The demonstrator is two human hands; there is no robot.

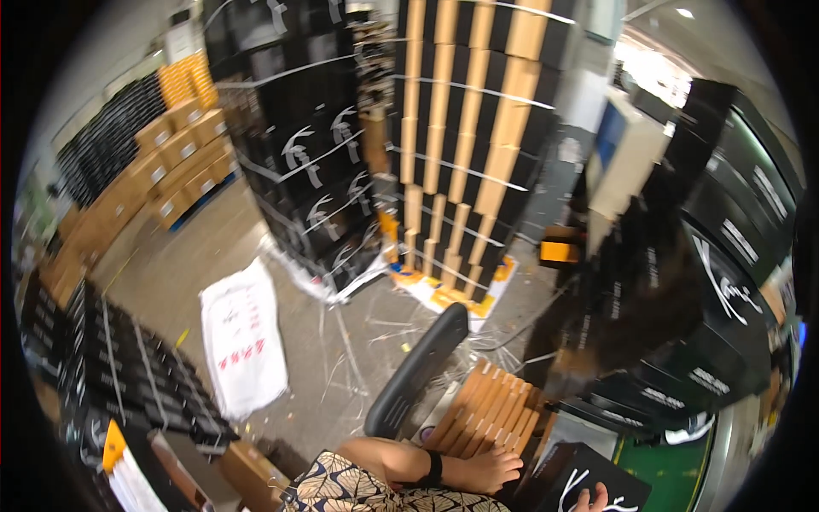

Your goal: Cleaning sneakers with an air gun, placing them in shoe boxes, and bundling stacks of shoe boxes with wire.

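My left hand (490,471), with a black band on its wrist, reaches in at the lower middle. Its fingers are stretched out and a little apart, beside a row of orange-brown slatted pieces (488,408) and close to a flat black box (584,474). White script-like lines mark the top of this box. Only a few fingers of my right hand (590,498) show at the lower edge; they are apart and over the box. The rest of that hand is cut off by the frame.
A black chair backrest (418,371) rises left of the slatted pieces. Tall strapped stacks of black boxes (294,154) stand ahead, with more black boxes (717,282) piled at right. A white sack (246,341) and loose straps (345,363) lie on the floor. Brown cartons (183,154) stand far left.
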